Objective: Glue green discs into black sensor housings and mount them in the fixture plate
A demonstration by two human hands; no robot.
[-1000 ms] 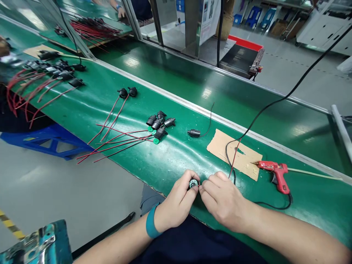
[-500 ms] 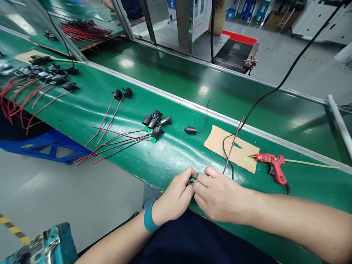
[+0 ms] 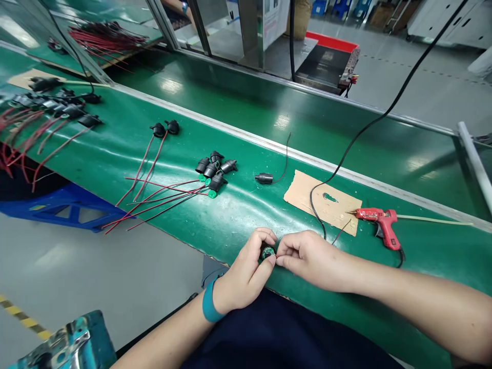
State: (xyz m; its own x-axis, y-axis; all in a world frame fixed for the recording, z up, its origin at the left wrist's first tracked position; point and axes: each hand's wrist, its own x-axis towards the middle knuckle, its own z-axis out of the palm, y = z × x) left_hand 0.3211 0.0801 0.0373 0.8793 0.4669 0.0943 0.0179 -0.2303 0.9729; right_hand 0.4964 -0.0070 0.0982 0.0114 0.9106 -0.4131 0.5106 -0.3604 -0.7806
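Note:
Near the front edge of the bench, my left hand (image 3: pixel 243 274) is closed around a small black housing with a round green circuit board (image 3: pixel 268 251) showing in its open end. The fingers hide most of the housing. My right hand (image 3: pixel 309 260) pinches a thin red wire (image 3: pixel 277 256) right beside the board. Behind that hand a dark red wire end (image 3: pixel 341 231) sticks out; it looks like the same wire, but the hand covers the part between. Ahead of my hands lies a single black housing (image 3: pixel 264 178) with a thin dark lead.
A red glue gun (image 3: pixel 378 221) lies on the right, its tip over a cardboard piece (image 3: pixel 303 192) crossed by a black cable (image 3: pixel 346 148). Several black housings (image 3: pixel 217 180) with red wires lie left of centre, and two more (image 3: pixel 157 130) farther left. A blurred pile (image 3: pixel 57 105) fills the far left.
My right hand has opened its grip slightly and turned, so the green board shows more. The red wire that stood up over the cardboard now sits low behind the right hand.

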